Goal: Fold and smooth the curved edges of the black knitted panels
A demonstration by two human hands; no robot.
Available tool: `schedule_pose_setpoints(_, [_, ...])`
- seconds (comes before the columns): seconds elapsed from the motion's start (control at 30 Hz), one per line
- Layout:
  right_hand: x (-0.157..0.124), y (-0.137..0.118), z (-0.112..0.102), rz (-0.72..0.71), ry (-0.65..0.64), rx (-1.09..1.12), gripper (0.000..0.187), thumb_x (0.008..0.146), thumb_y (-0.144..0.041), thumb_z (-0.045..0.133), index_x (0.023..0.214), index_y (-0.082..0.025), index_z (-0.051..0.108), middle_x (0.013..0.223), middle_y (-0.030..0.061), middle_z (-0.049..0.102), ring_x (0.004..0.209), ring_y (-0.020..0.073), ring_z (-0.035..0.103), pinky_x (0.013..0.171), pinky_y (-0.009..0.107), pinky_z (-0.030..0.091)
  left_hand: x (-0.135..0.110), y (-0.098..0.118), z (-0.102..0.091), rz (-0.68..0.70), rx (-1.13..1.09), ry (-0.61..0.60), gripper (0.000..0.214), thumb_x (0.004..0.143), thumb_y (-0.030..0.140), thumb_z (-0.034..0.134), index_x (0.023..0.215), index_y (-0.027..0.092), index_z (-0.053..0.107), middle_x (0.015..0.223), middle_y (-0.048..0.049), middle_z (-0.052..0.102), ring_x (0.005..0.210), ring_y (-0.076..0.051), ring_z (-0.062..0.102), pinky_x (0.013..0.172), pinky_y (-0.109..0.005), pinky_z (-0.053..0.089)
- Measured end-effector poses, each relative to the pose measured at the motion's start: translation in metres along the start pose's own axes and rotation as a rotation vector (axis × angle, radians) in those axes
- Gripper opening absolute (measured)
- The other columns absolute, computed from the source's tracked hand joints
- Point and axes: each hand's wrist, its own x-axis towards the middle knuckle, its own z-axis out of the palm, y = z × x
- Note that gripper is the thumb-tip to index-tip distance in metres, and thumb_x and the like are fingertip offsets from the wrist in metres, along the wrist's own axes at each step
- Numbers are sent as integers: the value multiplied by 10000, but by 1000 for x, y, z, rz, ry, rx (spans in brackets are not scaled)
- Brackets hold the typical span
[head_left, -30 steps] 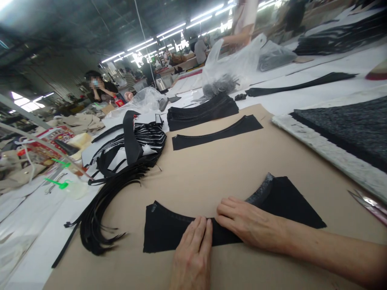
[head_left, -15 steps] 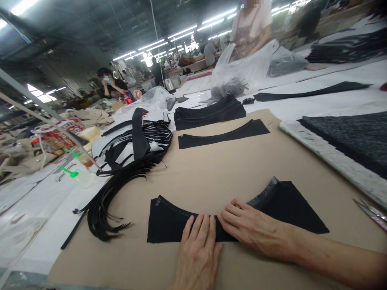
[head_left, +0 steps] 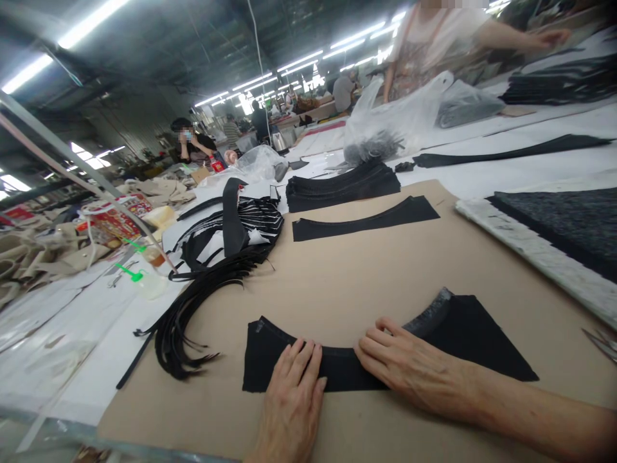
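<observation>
Both hands flat on a curved black fabric piece (head_left: 482, 344) at the near edge of the brown board (head_left: 366, 276).
Black strips (head_left: 193, 308) lie just left; left hand (head_left: 292, 392) and right hand (head_left: 409, 366) press palm-down, fingers extended, gripping nothing; the cloth looks light and limp, best lifted by its ends; bare board beyond; grey felt slab (head_left: 554, 225) well right.

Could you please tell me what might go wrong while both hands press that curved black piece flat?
The curved black piece is pinned only near its middle by the left hand and right hand; its free ends could skew.
The loose black strips lie close by and might snag.
</observation>
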Motion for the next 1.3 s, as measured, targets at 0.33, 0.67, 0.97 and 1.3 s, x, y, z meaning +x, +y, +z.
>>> schedule_pose_setpoints(0.33, [9, 10, -33, 307, -155, 317, 210, 818, -258, 636, 987, -185, 535, 960, 49, 592, 890, 225, 545, 902, 435, 348, -17, -46, -15, 45, -34, -54, 403, 924, 237, 512, 1326, 250, 505, 1301, -35, 600, 1229, -200, 537, 1104, -464, 377])
schedule_pose_setpoints(0.67, [23, 14, -42, 467, -309, 496, 161, 776, -199, 616, 936, -190, 628, 911, 54, 661, 904, 250, 595, 788, 346, 413, 48, 19, -23, -292, -535, -235, 268, 814, 140, 600, 1060, 239, 635, 1013, -39, 640, 987, -217, 585, 877, -373, 503])
schedule_pose_setpoints(0.97, [16, 20, -24, 458, -236, 607, 145, 746, -123, 599, 866, -185, 652, 898, 39, 661, 885, 209, 603, 760, 292, 416, 83, 35, -17, -344, -556, -427, 274, 683, -22, 541, 794, 217, 618, 832, 4, 614, 853, -191, 580, 738, -305, 467])
schedule_pose_setpoints(1.3, [-11, 8, -11, 122, -60, 319, 175, 924, -88, 423, 875, -151, 579, 885, 61, 570, 822, 195, 495, 751, 321, 406, 33, 56, 0, 102, -103, 138, 382, 881, 30, 338, 1094, 103, 646, 1022, -87, 698, 951, -200, 637, 823, -303, 509])
